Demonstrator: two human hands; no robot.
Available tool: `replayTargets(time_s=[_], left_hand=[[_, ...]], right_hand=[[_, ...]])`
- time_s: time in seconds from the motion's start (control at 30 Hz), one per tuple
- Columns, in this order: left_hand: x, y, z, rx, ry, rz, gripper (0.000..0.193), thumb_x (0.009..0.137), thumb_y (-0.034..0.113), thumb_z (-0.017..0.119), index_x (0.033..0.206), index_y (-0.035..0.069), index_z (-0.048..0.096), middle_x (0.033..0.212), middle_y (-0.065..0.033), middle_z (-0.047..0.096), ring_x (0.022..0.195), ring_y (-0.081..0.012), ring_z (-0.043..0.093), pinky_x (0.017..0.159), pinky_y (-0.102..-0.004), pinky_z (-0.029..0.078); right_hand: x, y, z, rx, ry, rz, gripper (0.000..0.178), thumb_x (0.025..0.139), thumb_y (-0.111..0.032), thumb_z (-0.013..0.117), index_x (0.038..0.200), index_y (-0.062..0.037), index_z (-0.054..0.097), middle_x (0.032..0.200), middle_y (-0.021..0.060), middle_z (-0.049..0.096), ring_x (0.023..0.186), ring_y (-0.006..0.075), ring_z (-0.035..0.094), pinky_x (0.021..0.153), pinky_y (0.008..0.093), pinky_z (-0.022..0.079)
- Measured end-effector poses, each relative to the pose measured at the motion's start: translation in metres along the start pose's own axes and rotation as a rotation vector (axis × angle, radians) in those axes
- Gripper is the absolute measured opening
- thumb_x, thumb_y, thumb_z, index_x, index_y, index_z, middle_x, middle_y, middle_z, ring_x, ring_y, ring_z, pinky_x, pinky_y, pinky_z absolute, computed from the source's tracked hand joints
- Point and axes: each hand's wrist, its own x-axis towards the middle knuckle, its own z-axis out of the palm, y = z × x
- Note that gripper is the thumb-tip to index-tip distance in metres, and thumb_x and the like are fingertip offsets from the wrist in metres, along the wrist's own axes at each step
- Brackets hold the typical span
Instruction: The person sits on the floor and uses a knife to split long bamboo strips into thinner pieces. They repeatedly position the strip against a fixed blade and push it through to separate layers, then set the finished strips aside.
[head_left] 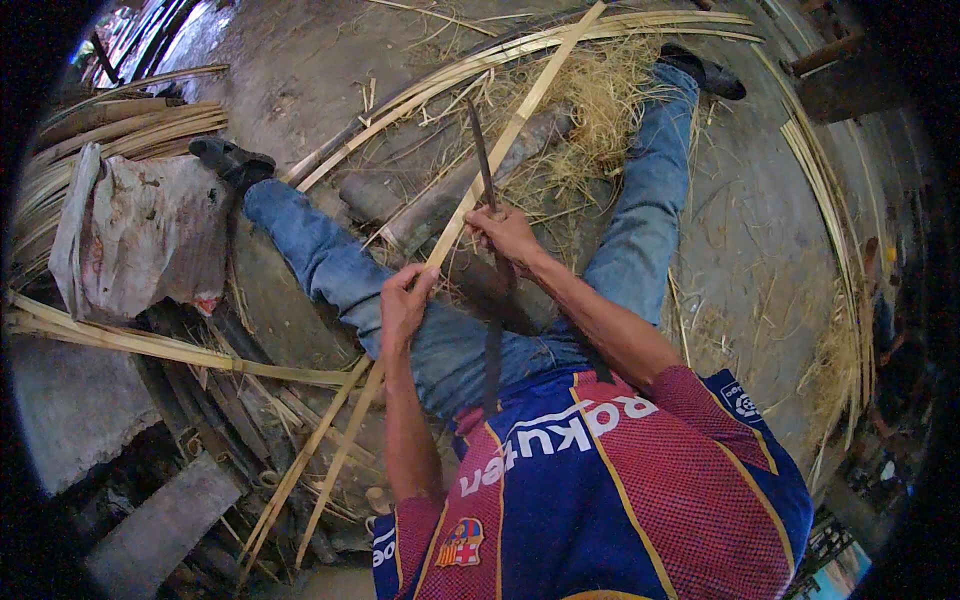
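Note:
My left hand pinches the near end of a long, pale bamboo strip between thumb and fingers. The strip slants up and away to the right, between my outstretched legs. Closed around a knife, my right hand sits a little farther along, right beside the strip. The knife's narrow dark blade points away from me, next to the strip; most of its handle is hidden by the hand and forearm. Under the strip lies a short thick log on the ground.
A heap of curly shavings lies by my right leg. Long split strips arc across the floor beyond. At the left are a whitish sack and a bundle of strips. More strips bend along the right side.

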Motion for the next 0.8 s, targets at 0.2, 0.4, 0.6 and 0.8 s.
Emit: replayTargets(time_s=[0.2, 0.4, 0.6, 0.8], left_hand=[[0.000, 0.005, 0.006, 0.048, 0.054, 0.029, 0.025, 0.093, 0.026, 0.067, 0.090, 0.001, 0.068, 0.068, 0.0057, 0.051, 0.062, -0.0050, 0.044, 0.055, -0.0238, 0.035], [-0.002, -0.003, 0.004, 0.077, 0.094, 0.068, 0.026, 0.093, 0.027, 0.066, 0.089, 0.001, 0.067, 0.069, 0.0049, 0.052, 0.063, -0.0058, 0.044, 0.056, -0.0246, 0.035], [-0.001, 0.008, 0.004, 0.087, 0.056, 0.063, 0.031, 0.093, 0.030, 0.066, 0.089, -0.001, 0.066, 0.070, 0.0042, 0.052, 0.065, -0.0069, 0.044, 0.057, -0.0260, 0.035], [-0.003, 0.007, 0.003, 0.004, 0.052, 0.013, 0.027, 0.094, 0.027, 0.065, 0.093, 0.000, 0.067, 0.071, 0.0042, 0.053, 0.065, -0.0060, 0.046, 0.057, -0.0244, 0.036]], right_hand=[[-0.009, 0.012, -0.013, 0.012, 0.029, 0.055, 0.028, 0.085, -0.033, 0.073, 0.093, -0.0069, 0.069, 0.077, 0.0036, 0.070, 0.054, 0.0092, 0.055, 0.051, 0.0273, 0.045], [-0.023, -0.015, 0.004, 0.362, 0.127, 0.210, 0.025, 0.090, -0.028, 0.070, 0.099, -0.0040, 0.069, 0.084, 0.0023, 0.068, 0.053, 0.0080, 0.051, 0.048, 0.0238, 0.042], [-0.017, -0.017, 0.019, 0.540, 0.011, 0.097, 0.024, 0.090, -0.025, 0.068, 0.098, -0.0022, 0.067, 0.082, 0.0007, 0.068, 0.057, 0.0082, 0.053, 0.051, 0.0228, 0.044], [-0.039, -0.015, 0.000, 0.394, -0.105, 0.139, 0.021, 0.090, -0.024, 0.070, 0.094, -0.0042, 0.066, 0.079, 0.0019, 0.068, 0.061, 0.0079, 0.055, 0.054, 0.0230, 0.044]])
